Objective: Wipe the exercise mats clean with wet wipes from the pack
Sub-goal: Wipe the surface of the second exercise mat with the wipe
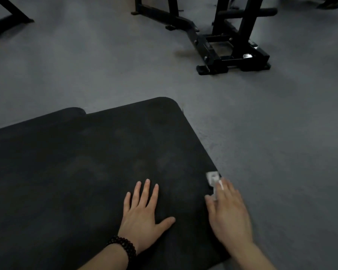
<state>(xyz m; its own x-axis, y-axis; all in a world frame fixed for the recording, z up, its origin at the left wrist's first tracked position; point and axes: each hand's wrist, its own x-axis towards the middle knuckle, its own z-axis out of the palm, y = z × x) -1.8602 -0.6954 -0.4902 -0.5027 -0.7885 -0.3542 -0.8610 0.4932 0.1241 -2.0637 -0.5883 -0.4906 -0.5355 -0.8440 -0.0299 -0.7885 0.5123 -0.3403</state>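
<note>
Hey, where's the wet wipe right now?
In the head view the wipe lies under the right hand fingers, at the right edge of the mat, lower right of the picture.

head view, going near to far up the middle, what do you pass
beaded bracelet → left hand flat on the mat → bare stretch of the black exercise mat → grey floor → black equipment frame
</note>
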